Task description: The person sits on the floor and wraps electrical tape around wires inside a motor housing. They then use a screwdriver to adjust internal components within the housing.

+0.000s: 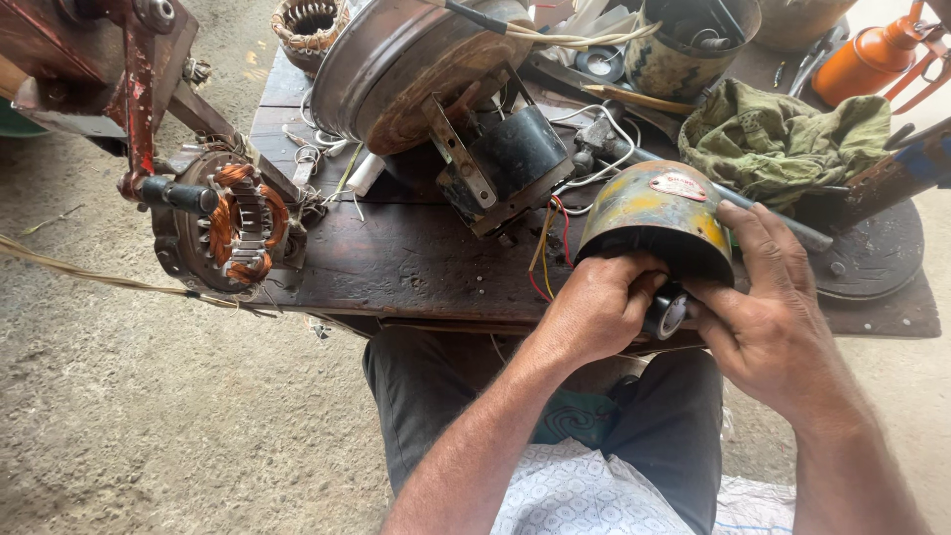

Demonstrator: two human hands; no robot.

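A worn yellow and green motor housing (659, 213) lies on its side at the front edge of the dark wooden bench (416, 263), its open end toward me. My left hand (599, 307) is closed at that opening, fingers pinching near a small roll of black tape (666, 313). My right hand (768, 317) grips the tape roll from the right, with its index finger stretched up along the housing's side. Red, yellow and black wires (547, 248) run from the housing's left side toward a black motor part (515, 159).
A stator with copper windings (238, 228) sits clamped at the bench's left end under a rusty red frame (129, 69). A large metal drum (406, 59), a green rag (783, 134), an orange oil can (872, 54) and a tin of tools (688, 40) crowd the back.
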